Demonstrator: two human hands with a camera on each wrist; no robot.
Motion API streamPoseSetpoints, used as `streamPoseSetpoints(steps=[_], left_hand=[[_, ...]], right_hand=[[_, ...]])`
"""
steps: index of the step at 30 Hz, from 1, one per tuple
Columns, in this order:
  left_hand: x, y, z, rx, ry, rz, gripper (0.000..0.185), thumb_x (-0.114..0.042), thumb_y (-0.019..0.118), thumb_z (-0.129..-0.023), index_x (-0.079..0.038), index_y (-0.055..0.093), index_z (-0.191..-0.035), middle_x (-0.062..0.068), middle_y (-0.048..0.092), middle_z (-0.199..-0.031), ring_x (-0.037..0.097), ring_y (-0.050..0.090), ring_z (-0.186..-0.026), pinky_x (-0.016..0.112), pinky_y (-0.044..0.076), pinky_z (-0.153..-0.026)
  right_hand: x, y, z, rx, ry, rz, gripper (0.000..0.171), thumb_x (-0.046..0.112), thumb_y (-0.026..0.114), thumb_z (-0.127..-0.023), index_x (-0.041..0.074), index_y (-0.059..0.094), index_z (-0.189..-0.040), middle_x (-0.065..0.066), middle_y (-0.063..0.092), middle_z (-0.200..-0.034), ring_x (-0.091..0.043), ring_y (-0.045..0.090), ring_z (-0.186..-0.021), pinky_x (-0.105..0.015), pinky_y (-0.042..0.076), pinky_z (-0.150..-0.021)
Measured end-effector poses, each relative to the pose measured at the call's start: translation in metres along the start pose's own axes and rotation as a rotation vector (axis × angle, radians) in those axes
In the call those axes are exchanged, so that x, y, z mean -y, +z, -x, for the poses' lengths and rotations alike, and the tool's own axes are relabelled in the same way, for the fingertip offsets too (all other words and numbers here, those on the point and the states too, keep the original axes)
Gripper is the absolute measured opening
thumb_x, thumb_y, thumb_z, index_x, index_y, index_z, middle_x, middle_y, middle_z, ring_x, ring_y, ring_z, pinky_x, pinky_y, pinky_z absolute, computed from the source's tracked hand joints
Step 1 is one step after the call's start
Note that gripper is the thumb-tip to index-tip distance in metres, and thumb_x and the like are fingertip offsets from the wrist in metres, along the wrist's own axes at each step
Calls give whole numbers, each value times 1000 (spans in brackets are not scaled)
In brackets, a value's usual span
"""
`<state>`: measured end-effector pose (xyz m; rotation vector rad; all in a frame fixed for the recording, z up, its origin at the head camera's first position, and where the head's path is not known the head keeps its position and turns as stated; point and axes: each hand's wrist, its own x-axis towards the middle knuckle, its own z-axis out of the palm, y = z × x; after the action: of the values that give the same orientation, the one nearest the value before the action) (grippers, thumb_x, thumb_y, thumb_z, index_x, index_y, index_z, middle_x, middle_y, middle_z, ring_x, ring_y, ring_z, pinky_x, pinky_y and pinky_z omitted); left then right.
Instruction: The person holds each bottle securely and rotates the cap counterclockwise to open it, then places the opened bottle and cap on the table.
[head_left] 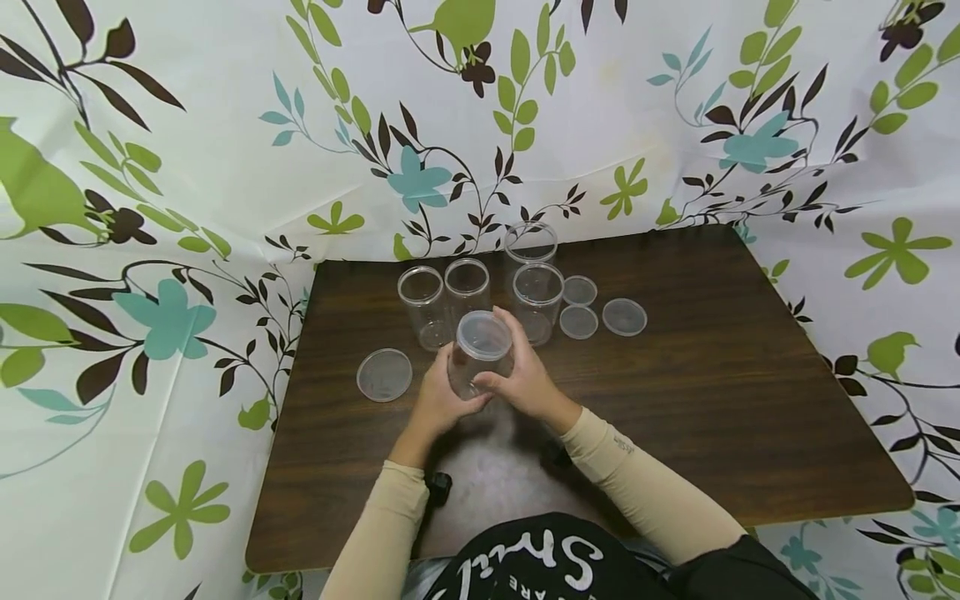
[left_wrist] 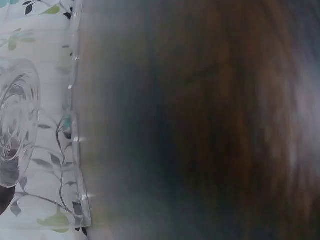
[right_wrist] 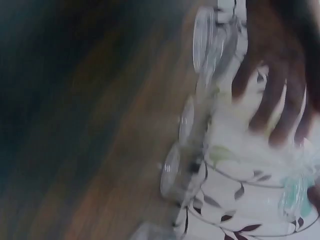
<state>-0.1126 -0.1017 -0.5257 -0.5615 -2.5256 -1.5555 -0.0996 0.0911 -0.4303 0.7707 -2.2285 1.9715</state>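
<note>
A clear plastic jar (head_left: pixel 467 373) is held up in front of the body, close to the table's near side, with a translucent lid (head_left: pixel 483 335) on its top. My left hand (head_left: pixel 437 398) grips the jar's left side, thumb toward the body. From the right, my right hand (head_left: pixel 531 379) holds the same jar, its thumb across the front. The round ridged end of the jar (left_wrist: pixel 20 120) shows at the left edge of the left wrist view. In the right wrist view, the fingers (right_wrist: pixel 274 107) are spread and blurred.
Open clear jars stand behind the hands: two at left (head_left: pixel 422 287) (head_left: pixel 467 279), two at right (head_left: pixel 537 287) (head_left: pixel 530 242). Right of them lie three round lids (head_left: pixel 580 291) (head_left: pixel 579 322) (head_left: pixel 624 317). Another lid (head_left: pixel 385 375) lies left on the brown table (head_left: pixel 697 400). Patterned cloth (head_left: pixel 600 125) hangs behind.
</note>
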Motion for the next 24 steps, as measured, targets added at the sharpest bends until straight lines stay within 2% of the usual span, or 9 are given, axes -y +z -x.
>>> streamPoseSetpoints(steps=[2,5,8,11,14,17,19,21,24], left_hand=[[-3,7,-2,-12,-10,-24,98,-27,97,-66,-4,43,-144,15,61,-132,31,59,-120,51,46,-104],[-8,13,-3,-19,-32,-65,103,-29,99,-62,-6,43,-145,15,59,-136,32,58,-123,51,46,-104],[-10,14,-3,-3,-31,-75,102,-30,99,-64,-6,43,-146,16,58,-137,33,58,-124,51,46,-104],[-9,14,-3,14,-14,-66,99,-29,97,-66,-5,43,-145,17,59,-135,33,58,-123,51,47,-103],[-8,13,-2,31,7,-47,97,-26,97,-66,-5,43,-144,16,60,-134,31,59,-121,50,47,-103],[-6,11,-3,62,20,-29,95,-24,96,-66,-7,43,-143,14,61,-131,28,60,-119,47,48,-102],[-6,9,-3,88,35,-4,93,-22,94,-67,-6,43,-143,14,62,-130,28,61,-117,47,49,-100],[-7,6,-3,144,39,43,95,-21,93,-67,-6,41,-145,14,62,-133,27,61,-117,46,49,-100],[-10,1,-5,290,51,175,99,-14,91,-69,-4,36,-150,14,57,-140,26,57,-123,45,45,-105]], right_hand=[[-6,6,0,-52,19,-22,124,72,69,-76,-13,19,-151,-36,35,-149,-53,41,-132,-63,32,-110],[-21,10,0,-160,2,-63,120,69,72,-74,-9,25,-152,-32,41,-149,-50,43,-131,-63,33,-107],[-31,11,-1,-224,11,-142,115,61,80,-73,-1,27,-154,-25,45,-151,-39,47,-132,-52,35,-111],[-33,12,-3,-247,42,-235,113,52,87,-71,2,29,-155,-22,50,-148,-28,51,-129,-45,36,-112],[-34,11,-3,-238,62,-294,106,43,91,-73,3,34,-153,-21,53,-145,-23,54,-125,-49,37,-111],[-35,7,-4,-207,56,-303,93,30,91,-77,-1,41,-149,-22,56,-142,-22,56,-123,-48,40,-110],[-36,3,-5,-160,39,-300,86,26,89,-79,-4,44,-146,-23,57,-140,-21,58,-121,-40,44,-107],[-37,-4,-8,-68,17,-311,85,27,88,-81,-7,43,-145,-23,58,-140,-22,59,-122,-34,45,-105],[-38,-16,-13,139,-7,-358,91,37,87,-81,-7,41,-147,-24,56,-141,-24,58,-125,-32,46,-103]])
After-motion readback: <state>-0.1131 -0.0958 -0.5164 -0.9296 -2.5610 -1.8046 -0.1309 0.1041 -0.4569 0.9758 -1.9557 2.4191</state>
